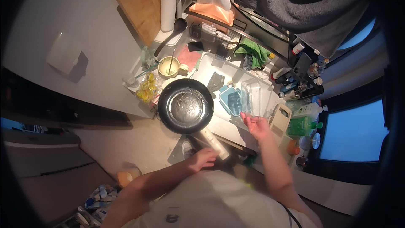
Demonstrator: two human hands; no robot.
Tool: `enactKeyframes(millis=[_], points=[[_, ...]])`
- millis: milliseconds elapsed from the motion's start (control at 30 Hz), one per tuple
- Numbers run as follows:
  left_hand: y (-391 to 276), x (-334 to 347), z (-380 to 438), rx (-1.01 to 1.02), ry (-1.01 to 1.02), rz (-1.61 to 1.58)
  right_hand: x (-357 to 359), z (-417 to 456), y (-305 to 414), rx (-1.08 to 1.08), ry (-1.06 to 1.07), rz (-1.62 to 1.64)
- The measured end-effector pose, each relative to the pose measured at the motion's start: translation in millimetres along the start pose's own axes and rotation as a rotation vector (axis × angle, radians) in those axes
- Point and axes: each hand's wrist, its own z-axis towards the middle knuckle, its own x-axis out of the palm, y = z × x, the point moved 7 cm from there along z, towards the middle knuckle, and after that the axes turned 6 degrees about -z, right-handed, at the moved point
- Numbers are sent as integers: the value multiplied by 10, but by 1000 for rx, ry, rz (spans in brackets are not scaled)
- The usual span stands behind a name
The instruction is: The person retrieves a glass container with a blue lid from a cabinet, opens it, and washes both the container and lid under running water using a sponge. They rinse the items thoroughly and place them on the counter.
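A black frying pan (186,106) with a wet sheen inside lies at the near left of the sink, overhanging the counter edge. Its pale handle (213,142) points toward the body. My left hand (207,158) is beside the handle's end, fingers loosely parted; contact is unclear. Over the near side of the white sink (221,122), my right hand (255,126) is palm up with fingers loosely curled and nothing visible in it. Its fingertips are close to a blue-rimmed container (230,100). A clear rectangular container (252,93) and a dark grey cloth-like piece (216,81) are also there.
Left of the sink are a cream mug (168,67), a black ladle (171,36) and a bag of yellow items (148,88). A green cloth (253,52) lies behind. Bottles, including green liquid soap (299,126), line the right side. A grey towel (294,3) hangs above.
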Motion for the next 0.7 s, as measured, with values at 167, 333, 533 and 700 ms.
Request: enactKeyframes(millis=[167,333,533,700], points=[[-15,340,501,261,231,-491,68,-95,-146,-82,43,33],[169,81,413,381,-121,-469,54,-189,0,-149,44,-66],[78,-480,-328,374,-290,-147,34,-315,170,-212,17,-181],[-175,-1059,-768,268,-398,104,15,-375,245,-249,-24,-162]])
